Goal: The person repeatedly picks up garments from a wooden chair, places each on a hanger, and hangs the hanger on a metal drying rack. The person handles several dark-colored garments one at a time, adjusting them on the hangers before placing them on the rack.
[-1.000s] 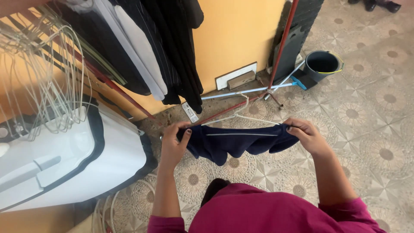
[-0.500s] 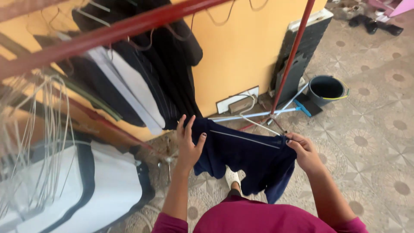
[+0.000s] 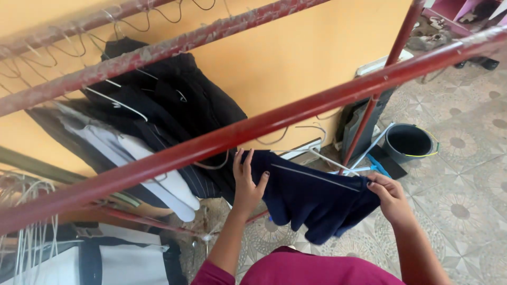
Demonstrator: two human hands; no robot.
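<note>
A navy blue garment (image 3: 311, 198) hangs on a white wire hanger (image 3: 322, 157), stretched between my hands. My left hand (image 3: 247, 182) grips its left shoulder, fingers up, just under a red metal rail (image 3: 253, 128). My right hand (image 3: 390, 196) pinches the right shoulder end. The hanger's hook rises toward the rail. Dark and pale clothes (image 3: 158, 121) hang on hangers to the left of my left hand.
A second red rail (image 3: 132, 58) runs higher up against the orange wall (image 3: 296, 58). A red upright post (image 3: 380, 89) stands right of the garment. A dark bucket (image 3: 409, 143) sits on the patterned tile floor (image 3: 465, 195). Empty wire hangers (image 3: 31, 211) and a white case (image 3: 127, 264) lie at lower left.
Both hands have lifted the navy garment on its hanger upward toward the red rail. The view has tilted up, so the rail now crosses the frame.
</note>
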